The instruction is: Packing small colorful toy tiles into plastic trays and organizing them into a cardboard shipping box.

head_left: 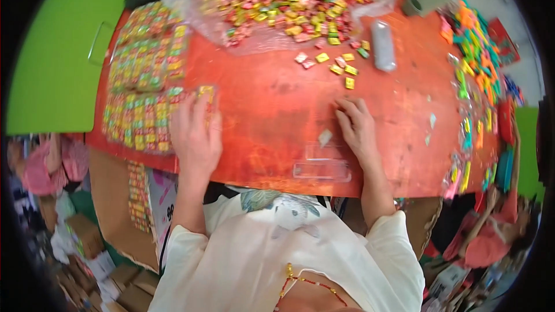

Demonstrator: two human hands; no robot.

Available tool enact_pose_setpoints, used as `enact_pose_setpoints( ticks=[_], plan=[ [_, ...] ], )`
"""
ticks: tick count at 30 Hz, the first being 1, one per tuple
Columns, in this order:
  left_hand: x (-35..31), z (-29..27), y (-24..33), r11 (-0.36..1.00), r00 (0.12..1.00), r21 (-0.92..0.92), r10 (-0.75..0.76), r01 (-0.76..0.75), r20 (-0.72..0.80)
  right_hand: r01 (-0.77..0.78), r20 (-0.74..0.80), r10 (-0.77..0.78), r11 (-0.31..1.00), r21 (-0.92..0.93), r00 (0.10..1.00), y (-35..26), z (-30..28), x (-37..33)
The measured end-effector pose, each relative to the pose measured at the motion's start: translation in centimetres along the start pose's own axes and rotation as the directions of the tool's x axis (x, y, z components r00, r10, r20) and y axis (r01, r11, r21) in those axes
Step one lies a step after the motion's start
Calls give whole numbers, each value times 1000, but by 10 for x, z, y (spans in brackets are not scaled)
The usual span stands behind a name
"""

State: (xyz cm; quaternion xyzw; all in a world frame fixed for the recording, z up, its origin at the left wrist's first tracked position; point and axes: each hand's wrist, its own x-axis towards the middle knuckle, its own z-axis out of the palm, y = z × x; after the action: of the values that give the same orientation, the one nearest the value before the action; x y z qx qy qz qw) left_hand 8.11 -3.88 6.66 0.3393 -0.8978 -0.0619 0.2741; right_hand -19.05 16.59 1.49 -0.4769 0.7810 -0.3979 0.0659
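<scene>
At the left of the red table, my left hand (197, 133) rests with closed fingers on a clear pack of small wrapped sweets (206, 91), and its palm hides much of the pack. That pack lies against the right side of stacked sweet packs (137, 118). My right hand (356, 124) is over the table right of centre, fingers bent and thumb apart from the forefinger, with nothing visible between them. Loose wrapped sweets (350, 83) lie just beyond its fingertips. Nearer my body are a clear plastic box (321, 171) and a small pale scrap (325, 137).
A big heap of wrapped sweets (289, 0) fills a clear bag at the back. A grey rounded block (383, 46) stands right of it. Bright plastic pieces (477, 52) line the table's right edge. An open cardboard box (118, 196) sits below left. Other people (485, 237) are at both sides.
</scene>
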Motion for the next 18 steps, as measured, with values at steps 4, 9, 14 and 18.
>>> enact_pose_setpoints(
  ticks=[4,9,14,18],
  plan=[
    [25,52,55,960,981,-267,127,-84,149,-33,-62,24,989,-147,998,0,-8,28],
    [77,148,86,966,976,-213,177,-147,129,-89,-187,28,940,-329,982,38,4,72],
    [93,184,96,951,941,-129,299,-281,156,28,-122,-90,902,-431,988,56,26,103],
    [80,157,92,951,906,-116,310,-288,287,275,0,-286,924,-266,958,31,21,98]
  ],
)
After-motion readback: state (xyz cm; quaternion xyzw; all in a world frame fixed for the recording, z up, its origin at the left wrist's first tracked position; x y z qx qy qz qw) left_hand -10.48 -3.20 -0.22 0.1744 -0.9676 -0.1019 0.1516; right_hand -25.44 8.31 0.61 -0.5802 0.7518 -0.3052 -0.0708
